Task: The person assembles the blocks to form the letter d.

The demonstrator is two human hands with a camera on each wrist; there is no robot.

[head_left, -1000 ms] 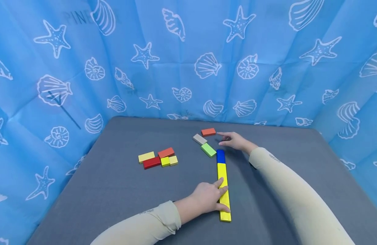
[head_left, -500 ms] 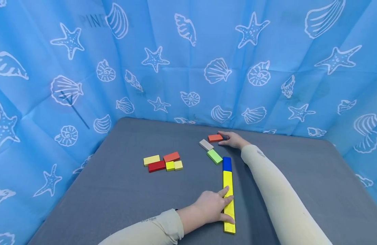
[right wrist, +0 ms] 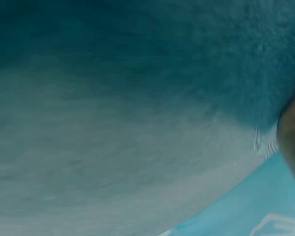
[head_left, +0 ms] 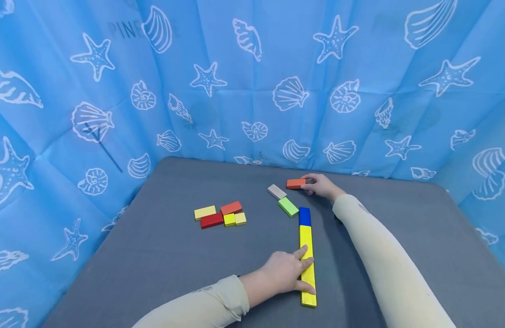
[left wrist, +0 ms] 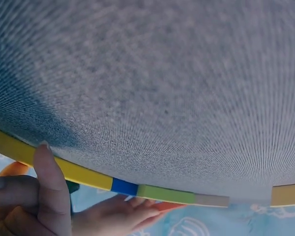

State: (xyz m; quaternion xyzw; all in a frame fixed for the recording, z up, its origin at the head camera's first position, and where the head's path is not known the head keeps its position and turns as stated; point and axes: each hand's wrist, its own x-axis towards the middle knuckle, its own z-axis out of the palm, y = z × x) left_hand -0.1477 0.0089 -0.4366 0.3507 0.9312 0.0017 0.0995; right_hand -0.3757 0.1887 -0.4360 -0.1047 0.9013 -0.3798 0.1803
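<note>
My right hand (head_left: 323,186) pinches the right end of an orange block (head_left: 295,183) between thumb and fingers, near the far edge of the table. Spread across a line of yellow blocks (head_left: 306,237), the fingers of my left hand (head_left: 282,272) rest on top. A blue block (head_left: 304,217) continues that line at its far end. Close to the blue block's far left corner lies a light green block (head_left: 288,207), touching a pale grey block (head_left: 276,191). The left wrist view shows the yellow line (left wrist: 83,174) behind a raised finger. Little of the right hand (right wrist: 294,137) shows in its wrist view.
Left of the line, a cluster of blocks lies on the grey table (head_left: 162,264): pale yellow (head_left: 205,212), dark red (head_left: 212,221), orange-red (head_left: 231,208), bright yellow (head_left: 229,220) and a small cream one (head_left: 240,219). A blue shell-print curtain (head_left: 236,91) hangs behind the table.
My right hand has reached the orange block, taken hold of its right end and shifted it slightly right, away from the grey block. My left hand has stayed on the yellow blocks. The head view has shifted.
</note>
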